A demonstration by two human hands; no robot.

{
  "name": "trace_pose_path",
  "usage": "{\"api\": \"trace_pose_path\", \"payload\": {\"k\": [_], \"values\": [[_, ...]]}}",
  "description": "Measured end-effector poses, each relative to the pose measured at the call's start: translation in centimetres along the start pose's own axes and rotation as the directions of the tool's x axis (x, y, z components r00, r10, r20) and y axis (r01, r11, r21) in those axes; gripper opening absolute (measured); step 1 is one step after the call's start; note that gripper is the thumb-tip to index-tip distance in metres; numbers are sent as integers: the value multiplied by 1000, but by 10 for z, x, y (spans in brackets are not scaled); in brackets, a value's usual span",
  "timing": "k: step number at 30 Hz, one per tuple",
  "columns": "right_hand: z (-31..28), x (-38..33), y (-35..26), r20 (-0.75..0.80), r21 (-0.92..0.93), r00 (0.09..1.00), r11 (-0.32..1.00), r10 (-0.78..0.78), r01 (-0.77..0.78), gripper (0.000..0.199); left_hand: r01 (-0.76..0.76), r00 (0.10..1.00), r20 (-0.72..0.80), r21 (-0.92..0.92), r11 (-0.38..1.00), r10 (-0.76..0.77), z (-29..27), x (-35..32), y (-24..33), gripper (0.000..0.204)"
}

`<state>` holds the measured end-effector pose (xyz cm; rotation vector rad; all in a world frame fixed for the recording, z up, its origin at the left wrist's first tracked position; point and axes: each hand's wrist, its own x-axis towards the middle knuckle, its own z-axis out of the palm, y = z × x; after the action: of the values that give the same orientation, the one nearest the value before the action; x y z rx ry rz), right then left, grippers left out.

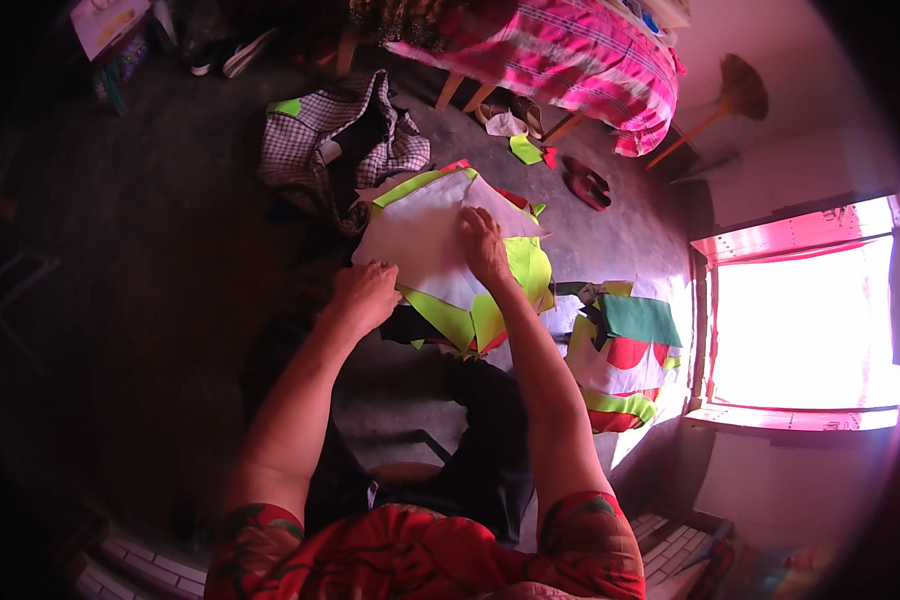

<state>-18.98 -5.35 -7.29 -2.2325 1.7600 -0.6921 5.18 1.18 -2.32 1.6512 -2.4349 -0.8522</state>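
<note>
In front of me lies a heap of cut fabric pieces, with a large white cloth piece [410,240] on top. Lime green cloth pieces [530,268] and bits of red stick out around its edges. My left hand [367,293] is closed at the white cloth's near left edge, its fingers bent over the border. Toward the cloth's right side, my right hand [484,245] has its fingers bunched together on the white fabric. The fingertips of both hands are partly hidden.
A checked cloth [315,135] lies crumpled beyond the heap. At right stands another fabric pile [625,350] in green, white and red, near a bright window [805,325]. Dark red shoes [586,184], lime scraps [525,150], a pink-covered bed [580,60] and a broom [740,95] are farther off.
</note>
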Motion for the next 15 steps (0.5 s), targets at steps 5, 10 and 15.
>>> {"api": "trace_pose_path", "payload": {"k": [5,10,15], "values": [[-43,-42,-50,65,-12,998,1000,-1,2,31,-14,1000,-11,-19,1000,14,4,-1,-3,28],[-114,-110,-84,225,63,972,995,66,-82,32,-9,998,63,-37,999,12,-5,0,6,34],[-155,-199,-96,221,-194,960,973,170,-127,41,-33,999,43,2,999,33,-3,-2,0,33]]}}
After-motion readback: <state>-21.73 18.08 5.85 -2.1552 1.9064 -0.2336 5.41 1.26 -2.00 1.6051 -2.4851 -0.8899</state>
